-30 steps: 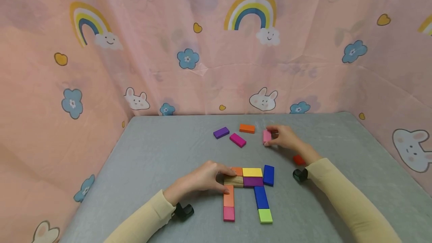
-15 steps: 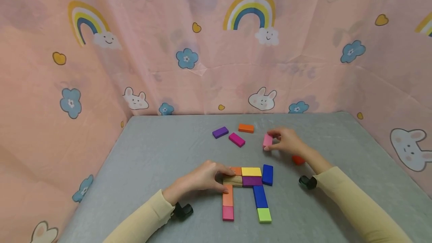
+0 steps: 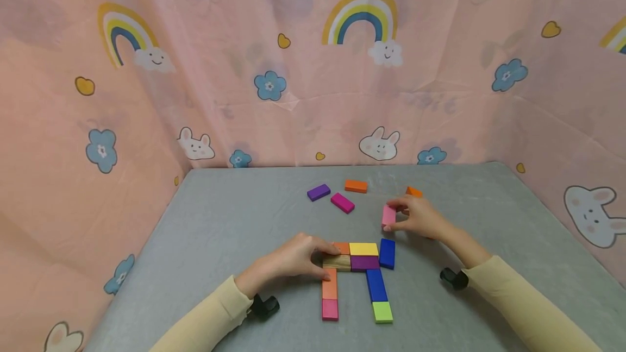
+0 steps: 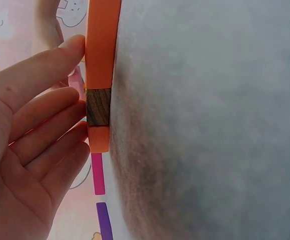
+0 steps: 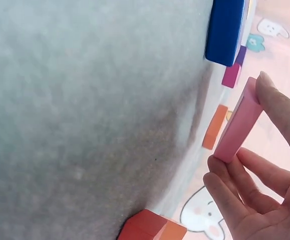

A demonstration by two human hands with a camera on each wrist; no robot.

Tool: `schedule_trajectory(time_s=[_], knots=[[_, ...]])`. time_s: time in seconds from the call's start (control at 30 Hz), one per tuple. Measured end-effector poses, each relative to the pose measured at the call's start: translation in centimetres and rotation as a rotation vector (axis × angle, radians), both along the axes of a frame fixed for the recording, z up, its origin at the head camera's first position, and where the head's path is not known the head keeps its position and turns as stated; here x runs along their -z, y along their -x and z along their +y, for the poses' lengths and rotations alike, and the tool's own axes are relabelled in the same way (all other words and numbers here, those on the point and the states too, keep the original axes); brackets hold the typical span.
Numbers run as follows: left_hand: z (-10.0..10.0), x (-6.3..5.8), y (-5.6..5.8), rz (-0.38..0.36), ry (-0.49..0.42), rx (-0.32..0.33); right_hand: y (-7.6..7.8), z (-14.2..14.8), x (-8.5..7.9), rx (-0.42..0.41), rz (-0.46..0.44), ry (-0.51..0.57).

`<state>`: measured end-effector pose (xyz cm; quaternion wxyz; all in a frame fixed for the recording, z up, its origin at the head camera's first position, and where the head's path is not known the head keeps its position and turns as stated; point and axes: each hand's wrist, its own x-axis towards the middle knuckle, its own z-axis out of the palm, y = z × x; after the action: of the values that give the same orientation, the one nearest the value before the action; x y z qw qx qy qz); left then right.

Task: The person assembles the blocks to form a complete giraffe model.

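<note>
My left hand (image 3: 300,254) rests at the left end of a flat block figure, its thumb on the lower orange block (image 3: 330,284) and its fingertips by the wood-grain block (image 3: 337,263) and the upper orange block (image 3: 342,248). A yellow block (image 3: 363,249) and a purple block (image 3: 364,263) continue these rows. Below stand legs with a blue block (image 3: 376,285), a lime green block (image 3: 382,312) and a rose block (image 3: 330,309). Another blue block (image 3: 387,253) slants at the right end. Beyond it, my right hand (image 3: 420,219) pinches a pink block (image 5: 240,122) between thumb and fingertips.
Toward the back of the grey table (image 3: 244,211) lie a violet block (image 3: 319,192), a magenta block (image 3: 343,203) and an orange block (image 3: 356,186). An orange piece (image 3: 414,191) shows behind my right hand. A red block (image 5: 142,225) appears in the right wrist view.
My right hand has drawn the pink block nearer to the figure, uncovering the orange piece behind and covering the red block in the head view. My left hand has stayed in place.
</note>
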<state>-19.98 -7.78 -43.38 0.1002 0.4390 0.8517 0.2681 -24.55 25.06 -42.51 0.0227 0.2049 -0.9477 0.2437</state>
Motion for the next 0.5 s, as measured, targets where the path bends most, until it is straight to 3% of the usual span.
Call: schedule_trajectory(time_s=[0.5], knots=[[0.03, -0.15, -0.1, 0.002, 0.007, -0.003, -0.75, 0.07, 0.9, -0.041, -0.004, -0.012]])
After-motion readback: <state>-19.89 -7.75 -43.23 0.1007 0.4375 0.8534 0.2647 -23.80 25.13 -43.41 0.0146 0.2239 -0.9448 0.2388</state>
